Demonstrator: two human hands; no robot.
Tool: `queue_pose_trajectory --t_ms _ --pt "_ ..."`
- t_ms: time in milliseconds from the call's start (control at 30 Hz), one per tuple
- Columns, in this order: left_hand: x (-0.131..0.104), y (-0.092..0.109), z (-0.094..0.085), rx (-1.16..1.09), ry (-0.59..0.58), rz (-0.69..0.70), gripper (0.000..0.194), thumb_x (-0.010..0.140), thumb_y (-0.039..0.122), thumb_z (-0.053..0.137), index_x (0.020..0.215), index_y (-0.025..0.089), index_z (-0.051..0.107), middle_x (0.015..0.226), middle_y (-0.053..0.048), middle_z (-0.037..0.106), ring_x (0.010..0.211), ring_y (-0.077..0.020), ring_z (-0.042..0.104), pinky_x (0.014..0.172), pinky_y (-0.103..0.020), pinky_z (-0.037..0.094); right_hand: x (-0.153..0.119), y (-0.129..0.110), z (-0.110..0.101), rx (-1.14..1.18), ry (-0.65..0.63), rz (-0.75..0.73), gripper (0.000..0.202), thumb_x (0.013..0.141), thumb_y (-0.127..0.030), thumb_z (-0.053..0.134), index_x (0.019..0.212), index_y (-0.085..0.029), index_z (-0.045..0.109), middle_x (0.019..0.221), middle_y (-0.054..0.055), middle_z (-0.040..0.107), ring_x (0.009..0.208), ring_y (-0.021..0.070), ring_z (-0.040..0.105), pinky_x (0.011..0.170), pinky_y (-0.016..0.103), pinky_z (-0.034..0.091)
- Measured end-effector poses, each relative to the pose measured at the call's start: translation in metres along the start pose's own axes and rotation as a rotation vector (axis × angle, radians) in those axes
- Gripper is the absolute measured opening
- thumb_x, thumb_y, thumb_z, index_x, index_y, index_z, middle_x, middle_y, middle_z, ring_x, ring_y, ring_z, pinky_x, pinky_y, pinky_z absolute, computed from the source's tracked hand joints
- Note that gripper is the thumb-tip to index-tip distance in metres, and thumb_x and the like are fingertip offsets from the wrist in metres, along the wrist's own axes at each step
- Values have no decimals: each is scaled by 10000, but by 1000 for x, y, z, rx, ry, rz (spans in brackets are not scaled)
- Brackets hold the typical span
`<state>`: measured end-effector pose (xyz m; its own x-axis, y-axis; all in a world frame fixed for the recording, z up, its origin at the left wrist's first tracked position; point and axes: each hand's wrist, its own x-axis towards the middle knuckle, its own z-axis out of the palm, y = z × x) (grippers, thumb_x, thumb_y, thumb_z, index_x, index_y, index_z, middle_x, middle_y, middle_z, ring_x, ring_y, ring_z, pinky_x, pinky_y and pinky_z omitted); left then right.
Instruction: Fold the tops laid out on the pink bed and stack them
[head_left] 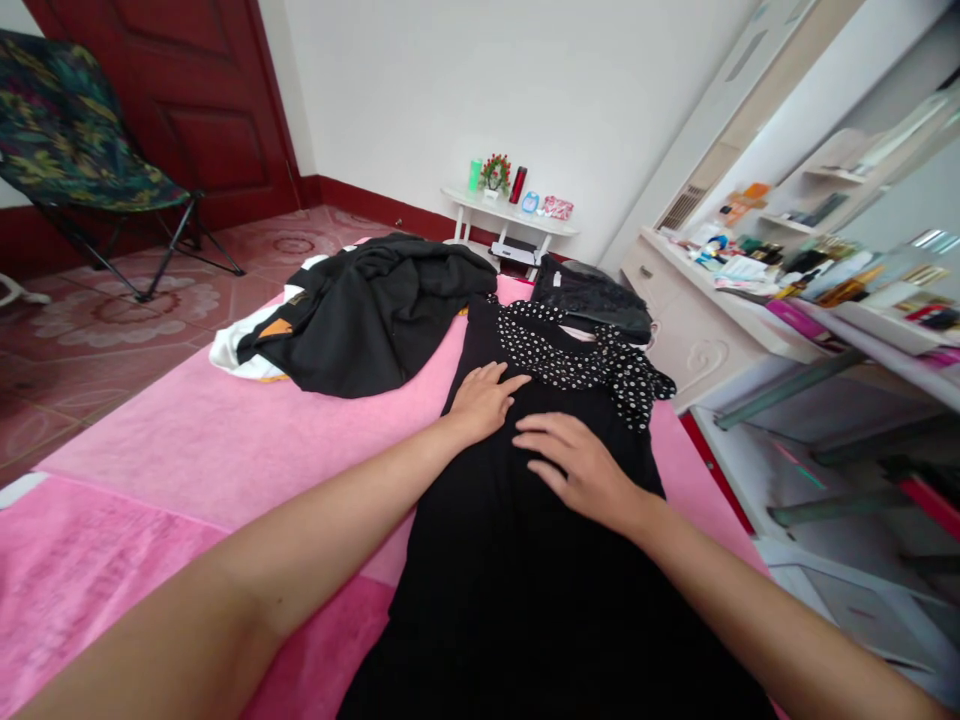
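Note:
A black dress (555, 580) with a black-and-white dotted collar and sleeve (551, 350) lies spread out lengthwise in front of me, its neck end pointing away. My left hand (484, 402) rests on the dress just below the dotted part, fingers stretched out. Close by on the right, my right hand (574, 465) is over the front of the dress with its fingers apart; whether it touches the cloth I cannot tell. Neither hand grips anything. Beyond the collar sits a folded dark garment (592, 300), and to the left lies a crumpled black garment (382, 310) with white and orange parts.
Everything lies on a pink bed cover (285, 450). A cluttered dressing table (705, 350) stands along the right side. At the far wall is a small white table (510, 212) with a flower pot and bottles. A folding chair (82, 140) stands at the left by a red door (187, 90).

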<state>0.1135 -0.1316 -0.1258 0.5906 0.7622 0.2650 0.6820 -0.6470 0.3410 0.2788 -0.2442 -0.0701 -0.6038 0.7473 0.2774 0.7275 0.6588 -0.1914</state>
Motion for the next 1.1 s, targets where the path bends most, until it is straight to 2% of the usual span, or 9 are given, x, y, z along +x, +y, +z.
queue_pose_trajectory --t_ms 133,267,367,500,600,700,867,1000,1100 --pt "6 3 -4 49 9 -2 419 911 372 464 1329 335 452 1373 -51 442 1249 -248 398 994 -414 368 -33 -47 -1 38 -183 -84 461 873 -213 548 1323 -266 459 1400 66 452 1284 195 407 1090 439 318" --pt "27 12 -11 65 20 -64 566 797 595 539 1236 240 510 1171 -112 538 1108 -301 484 894 -441 433 -42 -61 8 66 -155 -75 429 883 -186 517 1304 -267 486 1441 71 408 1323 183 367 1079 417 342" --pt "45 20 -13 58 8 -145 575 709 503 668 1148 160 528 1117 -158 552 1050 -337 526 834 -444 463 -41 -60 17 110 -60 -92 334 888 -143 478 1192 -247 569 1389 67 476 1315 174 383 1049 383 383" --pt "61 20 -10 25 4 -151 293 768 295 607 1030 174 558 983 -111 609 918 -281 604 784 -390 482 -45 -57 21 172 91 -150 284 867 -98 479 1103 -213 585 1254 69 593 1251 175 463 1009 368 423" --pt "66 16 -5 -27 41 -119 229 831 260 524 1051 198 540 947 -65 617 874 -225 614 763 -335 488 -53 -57 19 213 194 -169 360 817 -44 478 1132 -199 553 1169 72 639 1189 186 519 985 390 441" --pt "67 14 2 -79 50 -49 231 868 272 496 1080 194 545 996 -56 609 919 -197 599 810 -309 482 -57 -56 18 261 199 -111 417 757 -15 457 1113 -204 561 1108 64 657 1103 186 569 926 381 476" --pt "57 11 2 -147 -49 99 389 815 219 590 1197 155 557 1188 -85 568 1126 -195 524 984 -291 408 -55 -54 22 352 116 -41 468 687 14 398 1031 -231 598 1074 35 665 1019 164 600 873 349 497" --pt "26 -6 -24 -257 -244 241 507 798 131 587 1296 184 502 1355 -83 485 1235 -178 465 1052 -291 348 -56 -57 18 303 38 -67 525 668 -4 404 1103 -236 583 1169 52 624 1108 186 552 949 403 451" --pt "-11 -22 -47 -265 -355 306 504 801 130 596 1290 227 523 1454 -67 383 1310 -187 395 1084 -296 304 -55 -68 6 208 -128 -170 651 647 -39 432 1257 -250 513 1330 67 519 1240 214 452 1068 498 307"
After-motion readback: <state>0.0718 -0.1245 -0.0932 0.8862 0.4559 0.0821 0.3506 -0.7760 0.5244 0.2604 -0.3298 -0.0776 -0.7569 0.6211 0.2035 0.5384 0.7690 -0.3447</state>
